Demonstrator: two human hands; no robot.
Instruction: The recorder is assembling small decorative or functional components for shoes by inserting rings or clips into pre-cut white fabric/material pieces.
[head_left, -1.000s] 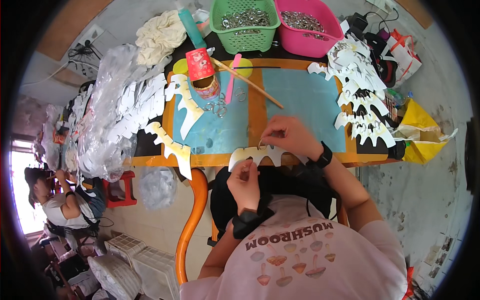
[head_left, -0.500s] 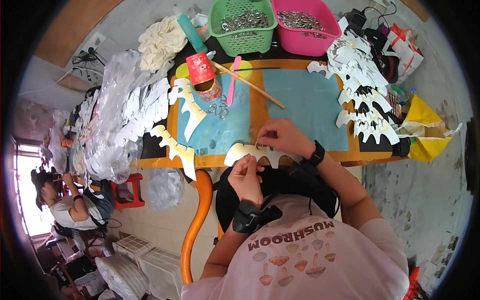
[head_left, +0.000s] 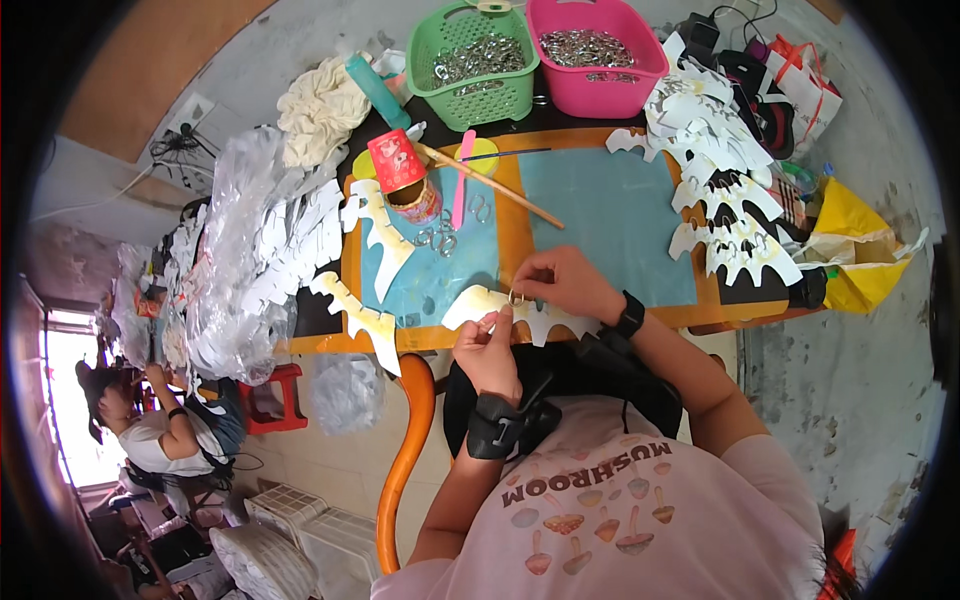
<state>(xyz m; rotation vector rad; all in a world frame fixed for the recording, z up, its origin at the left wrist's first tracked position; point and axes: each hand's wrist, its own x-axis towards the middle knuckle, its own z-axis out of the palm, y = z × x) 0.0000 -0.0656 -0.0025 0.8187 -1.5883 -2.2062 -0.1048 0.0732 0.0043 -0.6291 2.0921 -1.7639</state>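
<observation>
Head view, centre: left hand (head_left: 488, 350) and right hand (head_left: 560, 285) pinching cutout (head_left: 520, 315), ring (head_left: 516, 297); slack grip risks tearing.

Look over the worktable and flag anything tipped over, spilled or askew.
The red paper cup lies on its side against a small jar instead of standing. A few metal rings lie loose on the blue mat beside it, outside the green basket and pink basket. Otherwise it is busy clutter.
</observation>
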